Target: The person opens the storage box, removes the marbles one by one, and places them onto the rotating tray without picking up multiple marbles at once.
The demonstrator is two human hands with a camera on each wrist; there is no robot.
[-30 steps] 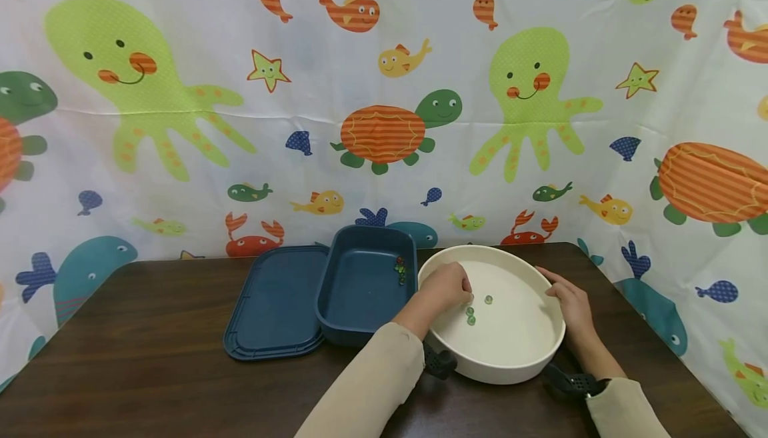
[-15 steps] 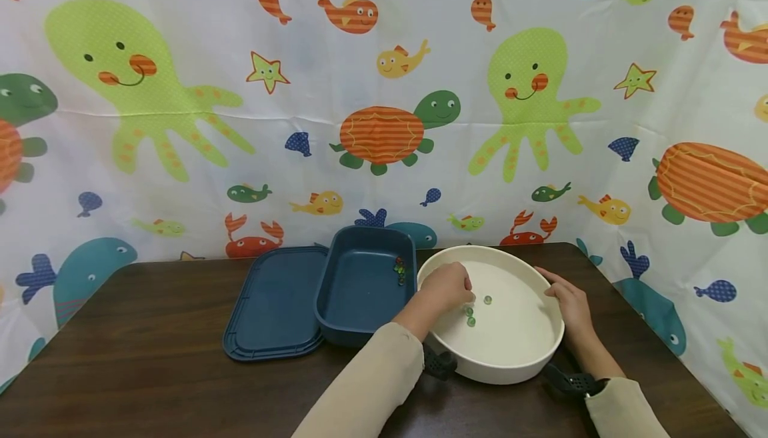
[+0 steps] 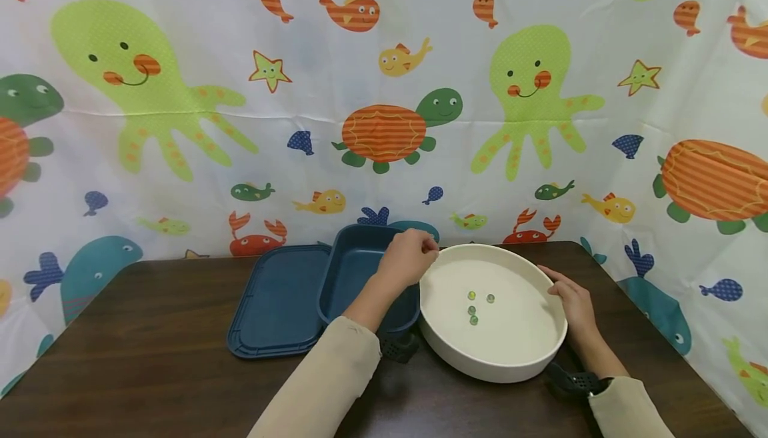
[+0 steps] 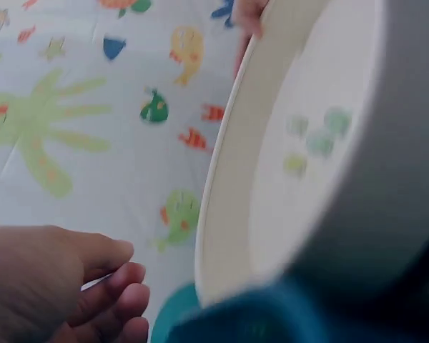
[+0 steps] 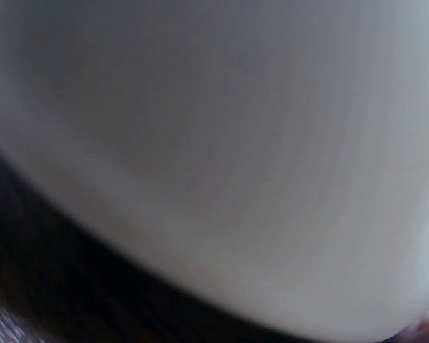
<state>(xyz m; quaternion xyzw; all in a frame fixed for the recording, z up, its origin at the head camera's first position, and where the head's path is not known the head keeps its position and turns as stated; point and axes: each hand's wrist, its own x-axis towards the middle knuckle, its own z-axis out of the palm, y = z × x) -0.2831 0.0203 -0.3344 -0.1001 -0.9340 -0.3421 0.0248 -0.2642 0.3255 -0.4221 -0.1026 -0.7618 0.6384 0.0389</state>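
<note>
A round white basin [image 3: 501, 345] stands on the right of the table. Several small glassy green marbles [image 3: 471, 310] lie on its floor, one of them more yellow. My left hand [image 3: 408, 257] hovers over the right side of a blue rectangular container [image 3: 354, 278], by the basin's rim. In the left wrist view its fingers [image 4: 134, 296] are loosely bent, and I see nothing held. The hand and wrist hide part of the container's inside. My right hand [image 3: 573, 301] grips the basin's right rim; the right wrist view is mostly filled by the blurred basin wall [image 5: 236, 179].
Left of the container, a flat blue lid [image 3: 279, 305] lies partly beside and against it. The dark wooden table [image 3: 150, 358] extends to the left and front. Behind it hangs a white curtain [image 3: 336, 58] printed with sea animals.
My left hand has lifted out of the basin and moved left over the blue container. A yellow-green marble now shows where its fingers were. The right hand stays at the rim.
</note>
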